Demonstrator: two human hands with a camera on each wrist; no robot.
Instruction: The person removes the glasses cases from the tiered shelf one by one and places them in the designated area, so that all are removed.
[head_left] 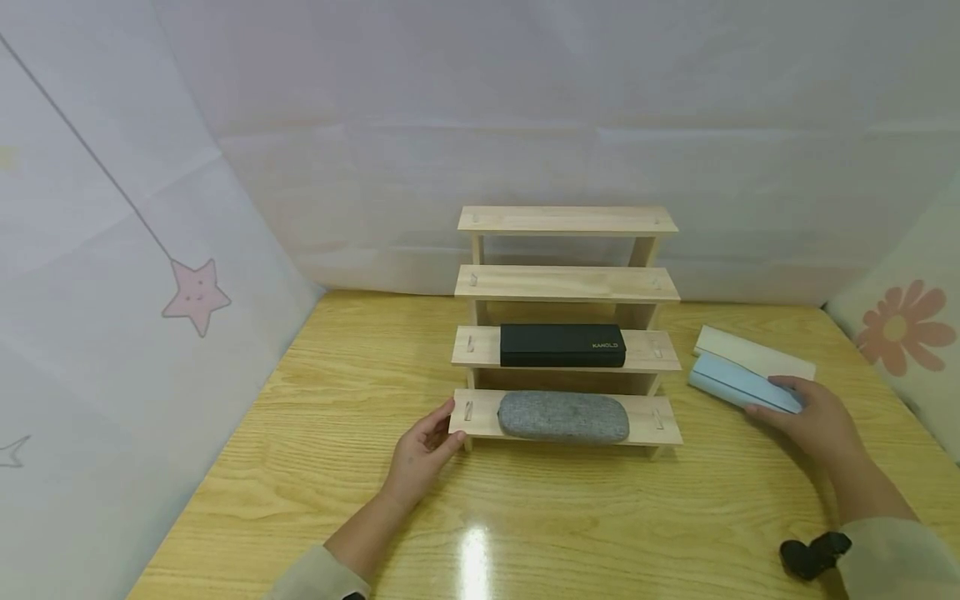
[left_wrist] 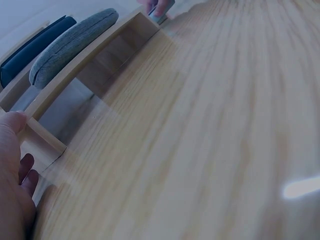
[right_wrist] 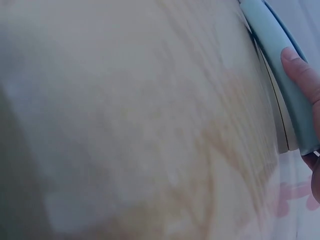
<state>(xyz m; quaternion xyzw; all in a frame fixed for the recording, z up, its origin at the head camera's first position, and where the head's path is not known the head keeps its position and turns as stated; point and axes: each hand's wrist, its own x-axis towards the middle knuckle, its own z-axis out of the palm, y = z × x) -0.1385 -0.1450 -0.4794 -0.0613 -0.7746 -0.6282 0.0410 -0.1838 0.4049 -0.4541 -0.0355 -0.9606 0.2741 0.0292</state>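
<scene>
A stepped wooden display rack (head_left: 567,218) with four tiers stands on the table. My left hand (head_left: 416,458) holds the left end of its lowest tier, thumb at the front edge; the left wrist view shows the fingers (left_wrist: 29,180) beside the end support. On that tier lies a grey fabric glasses case (head_left: 564,417), with a black glasses case (head_left: 558,346) on the tier above. To the right of the rack, my right hand (head_left: 821,421) grips a light blue glasses case (head_left: 738,385) by its right end, the thumb (right_wrist: 300,70) across its near side.
A cream glasses case (head_left: 757,352) lies just behind the blue one and partly hidden by it. The upper two tiers bear nothing. Pale cloth walls (head_left: 562,108) border the wood-grain table (head_left: 337,375) at the back and sides. A black wrist device (head_left: 813,556) shows by the right sleeve.
</scene>
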